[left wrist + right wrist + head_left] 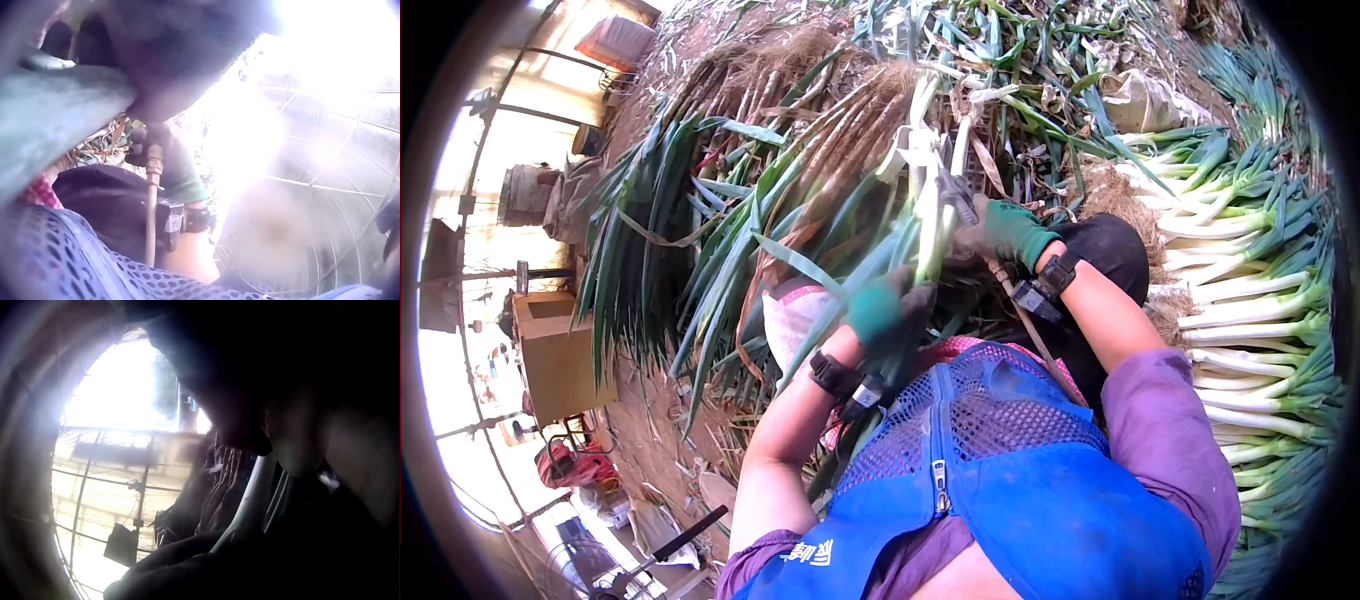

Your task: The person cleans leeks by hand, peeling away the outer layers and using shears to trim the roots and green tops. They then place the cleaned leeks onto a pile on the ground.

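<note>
In the head view my left hand [882, 312], in a green and dark glove, grips a leek [930, 225] by its leafy part. The white stalk points away from me, with loose pale skin [912, 150] around it. My right hand [1005, 232], gloved the same way, holds an air gun [958, 198] whose nozzle end is right beside the stalk. From its brass fitting [154, 159], seen in the left wrist view, a thin hose [150, 219] runs down past my leg. The right wrist view is mostly dark, with a pale stalk [250, 494] showing.
Unpeeled leeks [730, 200] with brown roots are heaped at the left. Along the right lies a row of clean white leeks [1250, 310]. Leaf scraps [1040, 60] cover the ground ahead. A cardboard box [560, 360] stands at far left.
</note>
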The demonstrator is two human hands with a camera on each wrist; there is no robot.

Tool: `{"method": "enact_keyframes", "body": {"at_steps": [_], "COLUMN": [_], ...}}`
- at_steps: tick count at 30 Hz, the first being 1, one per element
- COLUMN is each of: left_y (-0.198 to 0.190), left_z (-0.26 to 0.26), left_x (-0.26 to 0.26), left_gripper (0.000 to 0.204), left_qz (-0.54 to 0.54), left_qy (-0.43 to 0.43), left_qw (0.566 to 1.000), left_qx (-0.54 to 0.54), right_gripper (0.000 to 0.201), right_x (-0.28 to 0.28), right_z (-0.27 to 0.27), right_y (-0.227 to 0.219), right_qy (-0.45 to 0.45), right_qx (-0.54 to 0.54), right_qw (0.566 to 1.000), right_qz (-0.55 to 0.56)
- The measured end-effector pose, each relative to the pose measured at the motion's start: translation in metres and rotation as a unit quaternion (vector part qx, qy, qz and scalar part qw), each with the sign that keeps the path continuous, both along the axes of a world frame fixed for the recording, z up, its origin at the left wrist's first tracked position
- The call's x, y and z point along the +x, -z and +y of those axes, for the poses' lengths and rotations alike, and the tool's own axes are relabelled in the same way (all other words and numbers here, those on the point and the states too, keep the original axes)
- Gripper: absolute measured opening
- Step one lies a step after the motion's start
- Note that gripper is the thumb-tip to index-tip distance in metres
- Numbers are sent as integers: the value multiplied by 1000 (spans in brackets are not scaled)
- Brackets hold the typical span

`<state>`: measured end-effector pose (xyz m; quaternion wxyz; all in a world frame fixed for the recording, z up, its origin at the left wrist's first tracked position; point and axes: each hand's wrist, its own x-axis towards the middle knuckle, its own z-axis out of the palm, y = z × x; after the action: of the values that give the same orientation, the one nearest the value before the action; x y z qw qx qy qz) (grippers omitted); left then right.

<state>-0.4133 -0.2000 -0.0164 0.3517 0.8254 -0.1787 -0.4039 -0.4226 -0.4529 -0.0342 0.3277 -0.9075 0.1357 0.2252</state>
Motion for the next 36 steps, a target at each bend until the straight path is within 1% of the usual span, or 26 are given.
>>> {"method": "enact_keyframes", "body": {"at_steps": [1, 3, 5, 8, 11, 14, 15, 17, 18, 20, 22, 25, 28, 29, 30, 31, 32, 33, 34, 35, 36], "left_y": [2, 4, 4, 5, -4, -14, -14, -15, -16, -16, -14, -8, -2, -3, -16, -25, -29, -32, -34, -28, -27], "left_z": [3, 5, 6, 7, 4, 6, 6, 8, 9, 10, 10, 14, 22, 25, 24, 24, 26, 29, 35, 44, 49], "left_x": [0, -1, -2, 0, 1, 2, 2, 2, 2, 3, 3, 6, 6, 6, 4, 2, 2, 0, -2, 0, 1], "left_gripper": [38, 36, 34, 34, 37, 39, 40, 41, 41, 39, 38, 32, 30, 30, 30, 31, 32, 33, 34, 34, 34], "left_qz": [41, 125, 134, 137, 148, 159, 162, 182, 190, 180, 172, 194, 155, 142, 132, 123, 142, 161, 181, 134, 83], "left_qy": [-19, -55, -62, -55, -60, -74, -79, -89, -94, -97, -98, -117, -80, -69, -62, -54, -70, -87, -105, -54, -6], "left_qw": [999, 988, 986, 986, 983, 981, 980, 974, 970, 973, 976, 967, 975, 977, 977, 977, 972, 966, 959, 973, 982], "left_qx": [-26, -78, -79, -77, -87, -87, -86, -106, -116, -103, -94, -113, -136, -145, -155, -164, -174, -182, -189, -179, -170], "right_gripper": [65, 67, 70, 73, 76, 79, 77, 77, 76, 69, 60, 62, 65, 70, 73, 77, 80, 85, 84, 84, 81], "right_x": [-1, 3, 7, 5, 16, 14, 14, 16, 18, 17, 18, 21, 24, 24, 25, 27, 29, 24, 21, 20, 18], "right_z": [2, -1, -7, -1, -8, -8, -7, -8, -4, -6, -5, -4, -7, -9, -10, -12, -14, -13, -14, -17, -16], "right_y": [-8, 5, 17, 12, 28, 8, 7, 20, 15, 4, -1, 2, -3, -6, 6, 29, 42, 26, 23, 20, 22], "right_qy": [-5, 13, 33, 4, 37, 9, 3, 10, 14, -42, -5, 18, 29, 12, 37, 64, 92, 122, 93, 63, 60], "right_qx": [17, 2, 8, 66, 3, 60, 97, 40, 12, 42, 130, 68, 84, 146, 102, 59, 16, 11, 28, 43, 48], "right_qw": [1000, 1000, 999, 997, 999, 998, 995, 999, 1000, 998, 991, 997, 996, 989, 994, 996, 994, 991, 993, 995, 994], "right_qz": [-6, -11, -9, -33, -28, -14, -22, -20, -20, -23, 7, -7, -3, 19, -6, -31, -57, -50, -60, -71, -81]}}
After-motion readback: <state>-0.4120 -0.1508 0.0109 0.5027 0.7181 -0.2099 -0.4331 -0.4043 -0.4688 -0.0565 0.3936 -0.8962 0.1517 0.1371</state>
